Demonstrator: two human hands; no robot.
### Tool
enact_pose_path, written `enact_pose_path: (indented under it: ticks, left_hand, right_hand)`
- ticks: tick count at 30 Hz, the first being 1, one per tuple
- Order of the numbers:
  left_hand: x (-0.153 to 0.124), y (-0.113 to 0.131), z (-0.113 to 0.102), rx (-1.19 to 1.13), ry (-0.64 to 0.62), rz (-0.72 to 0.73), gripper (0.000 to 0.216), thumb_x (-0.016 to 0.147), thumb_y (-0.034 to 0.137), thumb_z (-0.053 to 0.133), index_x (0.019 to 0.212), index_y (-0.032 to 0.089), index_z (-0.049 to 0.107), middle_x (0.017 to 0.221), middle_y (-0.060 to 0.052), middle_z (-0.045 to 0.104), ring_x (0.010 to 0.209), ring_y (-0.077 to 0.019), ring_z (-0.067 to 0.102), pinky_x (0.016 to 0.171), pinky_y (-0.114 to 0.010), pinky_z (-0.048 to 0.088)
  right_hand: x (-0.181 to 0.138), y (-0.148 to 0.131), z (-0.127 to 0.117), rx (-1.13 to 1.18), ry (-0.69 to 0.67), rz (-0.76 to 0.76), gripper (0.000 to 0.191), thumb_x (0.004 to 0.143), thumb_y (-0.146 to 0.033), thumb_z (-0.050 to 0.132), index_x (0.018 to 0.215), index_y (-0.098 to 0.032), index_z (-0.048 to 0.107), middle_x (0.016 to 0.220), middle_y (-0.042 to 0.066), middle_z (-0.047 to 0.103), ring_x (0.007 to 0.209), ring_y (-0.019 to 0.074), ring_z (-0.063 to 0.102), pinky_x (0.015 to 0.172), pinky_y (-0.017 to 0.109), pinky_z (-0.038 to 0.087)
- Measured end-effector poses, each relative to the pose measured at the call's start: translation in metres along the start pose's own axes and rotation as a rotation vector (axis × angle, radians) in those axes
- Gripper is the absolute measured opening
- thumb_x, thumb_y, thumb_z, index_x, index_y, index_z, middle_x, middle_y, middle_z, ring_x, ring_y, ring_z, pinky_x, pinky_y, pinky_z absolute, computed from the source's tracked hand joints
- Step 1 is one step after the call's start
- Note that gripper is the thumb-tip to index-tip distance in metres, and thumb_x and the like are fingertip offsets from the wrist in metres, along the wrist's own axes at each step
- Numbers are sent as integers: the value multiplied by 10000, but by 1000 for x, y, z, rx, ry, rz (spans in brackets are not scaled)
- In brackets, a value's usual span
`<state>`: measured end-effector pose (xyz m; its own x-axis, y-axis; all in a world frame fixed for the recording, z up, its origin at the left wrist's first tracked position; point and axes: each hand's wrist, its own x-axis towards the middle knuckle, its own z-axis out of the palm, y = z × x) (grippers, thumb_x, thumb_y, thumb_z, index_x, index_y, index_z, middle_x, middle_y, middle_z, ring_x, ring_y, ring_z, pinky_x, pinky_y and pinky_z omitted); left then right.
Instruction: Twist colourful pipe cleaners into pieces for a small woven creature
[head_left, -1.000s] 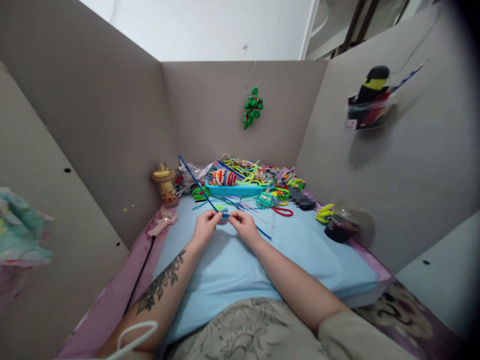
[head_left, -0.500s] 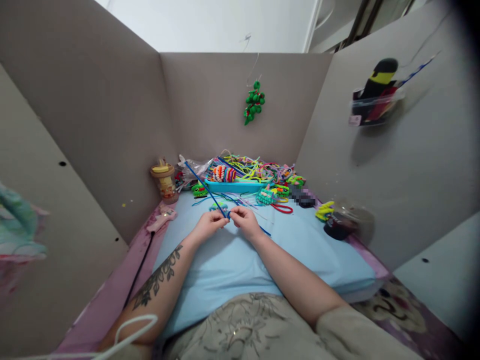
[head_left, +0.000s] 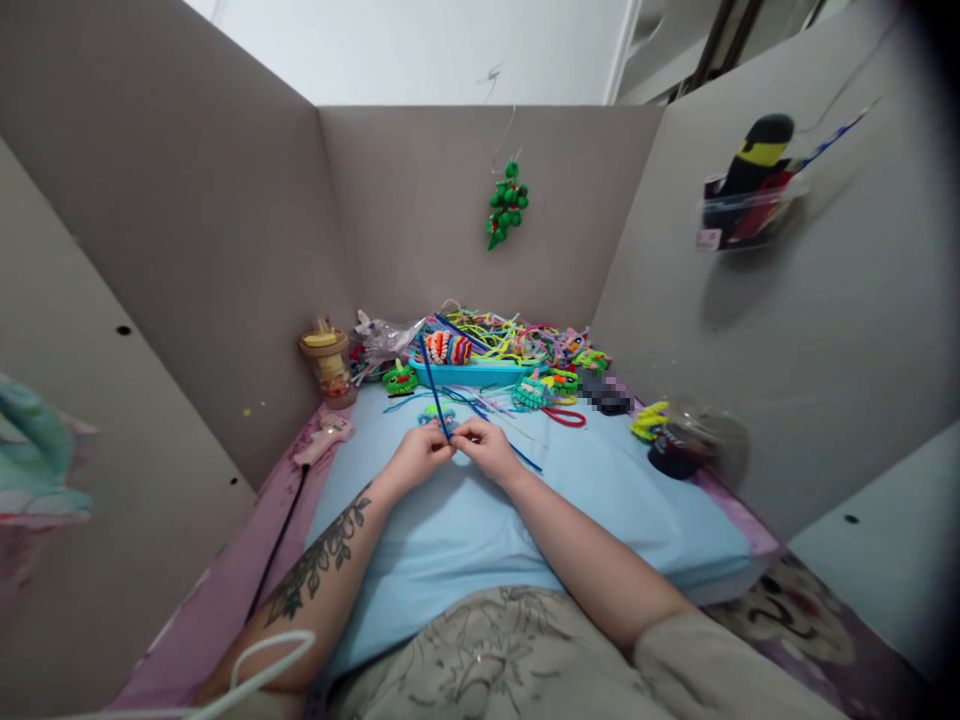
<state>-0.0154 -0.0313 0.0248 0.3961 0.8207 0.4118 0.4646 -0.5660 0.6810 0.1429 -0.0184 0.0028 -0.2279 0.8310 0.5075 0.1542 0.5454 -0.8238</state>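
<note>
grey panels [head_left: 225, 250] are set round a pad [head_left: 465, 540]; above it a blue stem [head_left: 433, 385] is pinched tight between fingertips of left hand [head_left: 417, 458] and right hand [head_left: 489, 450]. gripped loosely, it could be flicked toward the tray [head_left: 469, 377].

Head-worn view — forward and down, close over left hand [head_left: 416, 458] and right hand [head_left: 489, 450] on blue mat [head_left: 465, 545].

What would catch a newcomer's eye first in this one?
The bright heap of pipe cleaners at the far end of the blue mat. Then the left hand and right hand, pinching a blue pipe cleaner mid-mat, and a green ornament hanging on the back panel.
</note>
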Motion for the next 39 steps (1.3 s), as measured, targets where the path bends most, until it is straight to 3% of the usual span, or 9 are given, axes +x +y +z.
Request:
enact_pose_path:
  ticks: [7, 13, 18, 20, 27, 31, 39]
  left_hand:
    - [-1, -4, -2, 84, -68, 63, 238, 728, 208, 513, 504, 168, 581, 512, 8, 547, 600, -142, 520, 819, -311, 394]
    - [-1, -7, 0, 125, -109, -20, 213, 739, 225, 512, 592, 140, 641, 557, 0, 586, 593, -128, 521, 666, -248, 413]
    - [1, -1, -1, -9, 109, -116, 243, 732, 301, 570, 898, 151, 664, 833, -51, 669, 701, -151, 576, 657, -257, 447]
    - [2, -1, -2, -69, 178, -159, 283, 734, 322, 573, 939, 144, 648, 861, -65, 671, 693, -153, 587, 625, -254, 458]
    - [1, -5, 1, -68, 157, -191, 234, 745, 358, 550, 748, 141, 638, 680, -26, 643, 613, -133, 571, 535, -216, 438]
    - [0, -8, -1, -88, 104, -240, 282, 764, 394, 519, 712, 139, 626, 620, -19, 627, 560, -124, 552, 495, -206, 418]
    - [3, -11, -7, 28, 11, -151, 226, 757, 301, 518, 646, 139, 630, 597, -11, 585, 576, -114, 502, 529, -203, 370]
  right_hand:
    - [-2, -3, 2, -36, -20, -30, 83, 713, -238, 621, 702, -174, 673, 664, 13, 594, 651, 133, 530, 625, 249, 405]
    - [0, 4, 4, -18, 13, -8, 117, 723, -256, 599, 658, -160, 612, 648, -5, 546, 624, 114, 498, 595, 231, 395]
    - [0, 13, 5, 90, 30, 105, 160, 769, -326, 530, 728, -172, 534, 628, -13, 550, 589, 117, 517, 540, 224, 414]
    - [-1, 13, 7, 136, 0, 134, 155, 793, -334, 490, 772, -181, 506, 638, -8, 573, 590, 125, 544, 534, 232, 433]
    - [-5, 14, 10, 33, -31, 51, 101, 812, -264, 451, 867, -194, 499, 617, -26, 557, 536, 113, 530, 538, 238, 435]
    - [-6, 16, 11, 9, -56, 11, 186, 804, -209, 460, 989, -208, 438, 639, -42, 567, 535, 105, 529, 557, 233, 432]
    - [-7, 9, 7, -73, -134, -36, 244, 809, -185, 474, 1041, -205, 398, 628, -47, 561, 561, 108, 546, 595, 244, 429]
